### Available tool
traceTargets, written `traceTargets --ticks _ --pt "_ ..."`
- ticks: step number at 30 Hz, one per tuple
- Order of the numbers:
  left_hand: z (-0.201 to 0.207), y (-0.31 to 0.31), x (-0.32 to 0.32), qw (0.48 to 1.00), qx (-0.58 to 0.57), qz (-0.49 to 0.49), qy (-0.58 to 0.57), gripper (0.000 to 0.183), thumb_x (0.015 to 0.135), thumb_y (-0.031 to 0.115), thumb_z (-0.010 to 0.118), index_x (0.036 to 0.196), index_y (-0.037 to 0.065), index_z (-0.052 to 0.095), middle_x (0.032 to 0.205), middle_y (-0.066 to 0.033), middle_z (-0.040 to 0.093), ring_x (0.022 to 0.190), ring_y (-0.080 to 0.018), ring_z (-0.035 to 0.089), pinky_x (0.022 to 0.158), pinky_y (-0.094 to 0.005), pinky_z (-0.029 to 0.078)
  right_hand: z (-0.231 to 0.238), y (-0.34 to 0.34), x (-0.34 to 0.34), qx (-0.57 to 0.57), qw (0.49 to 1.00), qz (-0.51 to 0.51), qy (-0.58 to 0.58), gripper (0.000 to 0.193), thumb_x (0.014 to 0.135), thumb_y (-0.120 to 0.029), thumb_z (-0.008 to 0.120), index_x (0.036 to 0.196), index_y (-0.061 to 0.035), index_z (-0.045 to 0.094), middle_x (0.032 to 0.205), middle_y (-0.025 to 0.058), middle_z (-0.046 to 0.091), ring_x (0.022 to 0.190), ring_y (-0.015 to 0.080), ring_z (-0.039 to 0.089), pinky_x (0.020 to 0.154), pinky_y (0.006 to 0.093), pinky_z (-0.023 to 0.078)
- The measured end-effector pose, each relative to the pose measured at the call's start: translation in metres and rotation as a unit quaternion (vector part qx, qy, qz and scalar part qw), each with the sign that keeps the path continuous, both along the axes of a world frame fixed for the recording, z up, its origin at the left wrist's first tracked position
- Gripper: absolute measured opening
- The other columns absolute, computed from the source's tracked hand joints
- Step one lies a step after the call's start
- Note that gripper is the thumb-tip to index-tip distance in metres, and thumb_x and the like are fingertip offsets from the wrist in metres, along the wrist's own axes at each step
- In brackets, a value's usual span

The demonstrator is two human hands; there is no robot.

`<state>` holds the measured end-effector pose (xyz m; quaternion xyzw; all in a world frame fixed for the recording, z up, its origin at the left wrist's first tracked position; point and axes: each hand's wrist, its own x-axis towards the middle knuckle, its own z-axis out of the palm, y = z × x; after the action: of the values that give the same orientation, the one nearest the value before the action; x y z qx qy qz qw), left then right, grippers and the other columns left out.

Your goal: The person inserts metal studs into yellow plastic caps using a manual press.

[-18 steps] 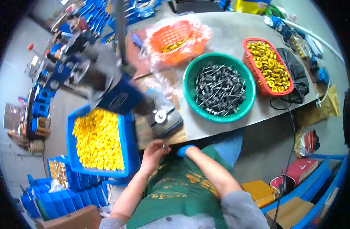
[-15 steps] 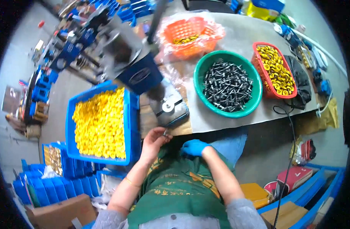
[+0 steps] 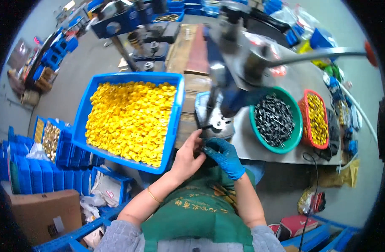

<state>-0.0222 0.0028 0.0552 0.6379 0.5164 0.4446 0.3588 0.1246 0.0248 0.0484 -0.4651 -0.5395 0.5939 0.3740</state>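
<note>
The bare left hand point(image 3: 188, 153) and the right hand point(image 3: 224, 157) (this one in a blue glove) came together at the fingertips, both partly curled; whether they held anything small between them could not be told. The press point(image 3: 237, 101) stood just beyond, its pale disc point(image 3: 218, 123) near the fingers. Left was a blue tray point(image 3: 177, 105) of yellow caps point(image 3: 129, 122); right, a green bowl point(image 3: 298, 122) of dark parts point(image 3: 274, 119).

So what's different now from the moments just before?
The gloved right hand has come up from low over the green apron to meet the bare left hand; what they hold is unclear. The view has swung too. The blue bin of yellow pieces and the green bowl of black parts look unchanged.
</note>
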Motion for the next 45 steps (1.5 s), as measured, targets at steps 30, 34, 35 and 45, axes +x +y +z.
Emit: traceTargets --ticks 30,34,35,45 --pt "-0.028 0.0 0.027 0.904 -0.276 -0.028 -0.325 0.053 0.074 -0.006 0.056 0.121 0.001 0.032 0.08 -0.0062 0.053 0.072 -0.0137 0.056 0.066 -0.0232 0.047 -0.071 0.063 0.043 0.313 0.884 -0.243 -0.248 0.041 0.082 0.0 0.044 0.122 0.0022 0.039 0.125 0.0167 0.039 0.113 0.0262 0.04 0.096 0.0314 0.03" --pt "-0.019 -0.001 0.03 0.917 -0.27 -0.042 -0.291 0.052 0.074 -0.005 0.056 0.12 0.0 0.032 0.08 -0.0066 0.053 0.071 -0.0142 0.057 0.065 -0.0233 0.047 -0.123 0.118 0.054 0.311 0.876 -0.254 -0.268 0.046 0.08 0.001 0.043 0.125 0.0018 0.035 0.13 0.0193 0.031 0.12 0.0304 0.032 0.1 0.0328 0.025" --pt "-0.017 -0.001 0.03 0.918 -0.267 -0.042 -0.29 0.052 0.074 -0.005 0.056 0.12 0.0 0.033 0.08 -0.0066 0.053 0.071 -0.0144 0.057 0.064 -0.0233 0.047 -0.133 0.128 0.059 0.338 0.862 -0.258 -0.277 0.042 0.08 -0.001 0.044 0.121 0.0014 0.039 0.126 0.019 0.036 0.116 0.0303 0.037 0.097 0.0329 0.028" --pt "-0.037 -0.013 0.013 0.908 -0.272 -0.019 -0.318 0.046 0.076 -0.004 0.056 0.117 -0.001 0.035 0.08 -0.0065 0.053 0.072 -0.0156 0.057 0.066 -0.0244 0.047 -0.111 0.099 0.049 0.257 0.92 -0.26 -0.14 0.013 0.074 -0.009 0.059 0.084 -0.0011 0.056 0.087 0.0158 0.056 0.079 0.0291 0.053 0.072 0.0344 0.043"
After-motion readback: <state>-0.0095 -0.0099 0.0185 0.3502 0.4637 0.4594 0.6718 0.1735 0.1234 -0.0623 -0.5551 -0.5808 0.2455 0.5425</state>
